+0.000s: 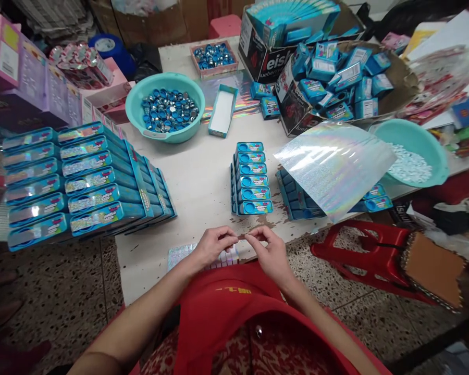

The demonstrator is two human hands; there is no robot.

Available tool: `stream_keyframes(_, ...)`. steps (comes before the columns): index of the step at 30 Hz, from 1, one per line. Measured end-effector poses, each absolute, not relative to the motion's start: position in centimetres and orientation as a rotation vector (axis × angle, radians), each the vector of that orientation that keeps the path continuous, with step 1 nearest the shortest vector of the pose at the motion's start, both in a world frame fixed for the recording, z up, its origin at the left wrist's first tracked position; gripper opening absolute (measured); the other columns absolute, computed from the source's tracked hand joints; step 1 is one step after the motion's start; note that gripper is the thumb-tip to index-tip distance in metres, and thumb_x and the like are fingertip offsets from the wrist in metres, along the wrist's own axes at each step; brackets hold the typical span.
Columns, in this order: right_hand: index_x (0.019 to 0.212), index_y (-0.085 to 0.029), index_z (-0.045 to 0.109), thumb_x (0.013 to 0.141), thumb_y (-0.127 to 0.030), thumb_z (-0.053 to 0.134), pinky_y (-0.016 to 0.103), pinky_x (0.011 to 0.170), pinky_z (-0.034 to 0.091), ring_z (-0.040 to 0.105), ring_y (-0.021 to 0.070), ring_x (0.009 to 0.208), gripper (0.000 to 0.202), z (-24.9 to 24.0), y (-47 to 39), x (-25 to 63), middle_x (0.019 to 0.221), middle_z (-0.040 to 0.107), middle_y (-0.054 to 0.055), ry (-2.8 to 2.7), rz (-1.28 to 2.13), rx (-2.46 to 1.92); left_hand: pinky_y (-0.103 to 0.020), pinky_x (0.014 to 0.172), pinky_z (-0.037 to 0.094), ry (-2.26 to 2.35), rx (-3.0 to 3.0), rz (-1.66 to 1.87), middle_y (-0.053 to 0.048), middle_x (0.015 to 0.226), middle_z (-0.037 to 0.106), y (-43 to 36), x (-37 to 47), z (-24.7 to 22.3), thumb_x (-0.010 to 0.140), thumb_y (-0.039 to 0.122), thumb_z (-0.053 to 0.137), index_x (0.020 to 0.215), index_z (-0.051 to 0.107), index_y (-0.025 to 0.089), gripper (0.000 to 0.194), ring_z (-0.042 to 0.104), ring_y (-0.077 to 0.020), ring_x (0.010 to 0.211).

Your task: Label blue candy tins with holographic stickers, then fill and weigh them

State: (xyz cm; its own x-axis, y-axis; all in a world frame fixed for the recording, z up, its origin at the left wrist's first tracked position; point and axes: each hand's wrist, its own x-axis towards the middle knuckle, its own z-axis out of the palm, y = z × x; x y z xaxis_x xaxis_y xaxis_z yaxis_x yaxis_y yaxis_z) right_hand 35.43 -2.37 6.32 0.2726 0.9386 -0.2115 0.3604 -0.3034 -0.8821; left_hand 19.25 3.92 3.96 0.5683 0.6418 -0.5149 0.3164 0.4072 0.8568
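One left hand point(213, 246) and one right hand point(272, 255) pinch close together, any contents unclear; ahead, six boxes point(255, 181) in a row, two bowls point(133, 104) farther off.

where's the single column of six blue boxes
In the head view, the six blue boxes stand centrally, beyond the right hand, left of the large shiny sheet.

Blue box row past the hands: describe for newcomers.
On the white table, just beyond the left hand and right hand, stands a row of six blue boxes. Unlike the big stack at left or boxes under the shiny sheet, it is single and uncovered.
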Motion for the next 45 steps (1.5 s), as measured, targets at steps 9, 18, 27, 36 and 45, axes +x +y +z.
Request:
stream_keyframes(9, 0.075, -0.019, 0.064, 0.077, -0.036, 0.064, 0.040, 0.092, 0.041, 0.049, 0.0233, 0.107, 0.017, 6.7, 2.2, 37.0, 0.105, 0.049, 0.008, -1.041, 0.536, -1.876, -0.023, 0.062, 0.039, 1.040, 1.528, 0.465, 0.005, 0.064, 0.049, 9.2, 22.2, 7.5, 0.085, 0.029, 0.045, 0.096, 0.049, 0.020, 0.015, 0.049, -0.0111, 0.062)
stream_keyframes(18, 0.095, -0.018, 0.050, 0.066, -0.035, 0.070, 0.031, 0.071, 0.051, 0.056, 0.0180, 0.088, 0.039, 4.7, 3.6, 37.7, 0.096, 0.056, 0.006, -0.670, 0.698, -1.783, -0.030, 0.081, 0.045, 1.371, 1.590, 0.532, -0.005, 0.093, 0.060, 8.0, 23.7, 2.9, 0.089, 0.026, 0.040, 0.109, 0.048, 0.020, 0.023, 0.058, -0.0169, 0.087)
stream_keyframes(27, 0.097, -0.018, 0.050, 0.075, -0.040, 0.062, 0.030, 0.072, 0.050, 0.058, 0.0158, 0.084, 0.033, 4.2, 3.4, 37.2, 0.096, 0.059, 0.006, -0.683, 0.617, -1.778, -0.056, 0.111, 0.011, 1.392, 2.083, 0.230, -0.019, 0.154, 0.016, 2.8, 23.2, -0.9, 0.082, 0.054, 0.050, 0.147, 0.018, 0.014, 0.082, 0.004, -0.0350, 0.143)
stream_keyframes(36, 0.096, -0.018, 0.058, 0.086, -0.033, 0.053, 0.032, 0.075, 0.050, 0.059, 0.0173, 0.082, 0.018, -1.3, -4.7, 34.1, 0.089, 0.062, 0.006, -1.082, 0.906, -1.822, -0.035, 0.084, 0.042, 1.281, 1.758, -0.444, -0.008, 0.101, 0.062, 3.6, 13.7, -4.3, 0.074, 0.027, 0.058, 0.096, 0.064, 0.019, 0.024, 0.055, -0.0241, 0.098)
stream_keyframes(45, 0.111, -0.022, 0.064, 0.090, -0.029, 0.054, 0.034, 0.079, 0.045, 0.055, 0.0221, 0.093, 0.024, -4.7, -2.9, 30.6, 0.102, 0.065, 0.009, -2.191, 0.748, -1.681, -0.025, 0.070, 0.041, 1.333, 1.704, -0.337, -0.005, 0.087, 0.070, 3.5, 14.0, -3.6, 0.086, 0.026, 0.045, 0.091, 0.068, 0.018, 0.025, 0.061, -0.0185, 0.084)
